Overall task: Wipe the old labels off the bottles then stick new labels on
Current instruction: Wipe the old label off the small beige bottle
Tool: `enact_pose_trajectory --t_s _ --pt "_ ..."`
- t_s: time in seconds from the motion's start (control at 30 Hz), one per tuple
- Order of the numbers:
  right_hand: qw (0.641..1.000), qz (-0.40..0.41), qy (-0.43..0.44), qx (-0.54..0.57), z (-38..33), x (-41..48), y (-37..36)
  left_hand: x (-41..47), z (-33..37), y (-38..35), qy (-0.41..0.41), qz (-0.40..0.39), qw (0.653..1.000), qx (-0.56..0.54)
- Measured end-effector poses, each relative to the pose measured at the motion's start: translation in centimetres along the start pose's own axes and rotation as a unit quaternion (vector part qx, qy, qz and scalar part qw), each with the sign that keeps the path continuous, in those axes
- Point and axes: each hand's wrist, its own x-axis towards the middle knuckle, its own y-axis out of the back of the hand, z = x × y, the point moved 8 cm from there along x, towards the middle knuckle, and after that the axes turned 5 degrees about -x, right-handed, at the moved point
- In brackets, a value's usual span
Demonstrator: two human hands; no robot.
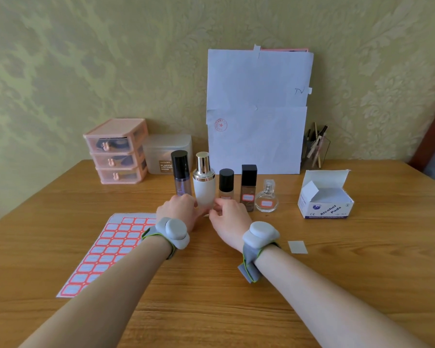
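White bottle (204, 189): standing on the table (337, 272), second from left in the far row.
Left hand (177, 209): grip curling round its lower left side.
Right hand (229, 217): grip pinching its base, perhaps pressing a label.
Label sheet (106, 249): lying near left.

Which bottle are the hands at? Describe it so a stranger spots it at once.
On the table, a row of bottles stands before the white paper. Second from the left, between the left hand and right hand, is the white bottle. Only it has a shiny gold cap; its neighbours' caps are black.
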Motion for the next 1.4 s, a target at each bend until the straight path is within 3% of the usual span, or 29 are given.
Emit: enact_pose_trajectory --t_s 0.23,0.37,0.57,0.83,1.13,1.4 --pt "1.000 -0.015 0.000 -0.024 -0.2 0.8 -0.1 0.6 0.4 -0.1 0.014 -0.004 1.000 0.002" --pt "0.997 0.010 0.055 -0.061 -0.7 0.2 1.7 -0.2 0.2 0.3 0.008 0.008 1.000 -0.006" --pt "0.989 0.083 0.080 -0.091 -2.0 2.2 8.3 -2.0 0.2 1.4 -0.030 0.047 0.979 -0.195" --pt "0.957 -0.021 0.075 -0.280 -4.3 4.6 8.2 -2.8 2.6 1.9 -0.033 0.051 0.951 -0.304" --pt "0.948 -0.072 0.064 -0.303 -4.2 4.8 6.6 -3.0 2.4 0.7 -0.020 0.040 0.952 -0.304" --pt "0.965 -0.074 0.098 -0.232 -3.7 3.6 6.5 -3.9 1.5 0.3 -0.002 0.044 0.955 -0.293"
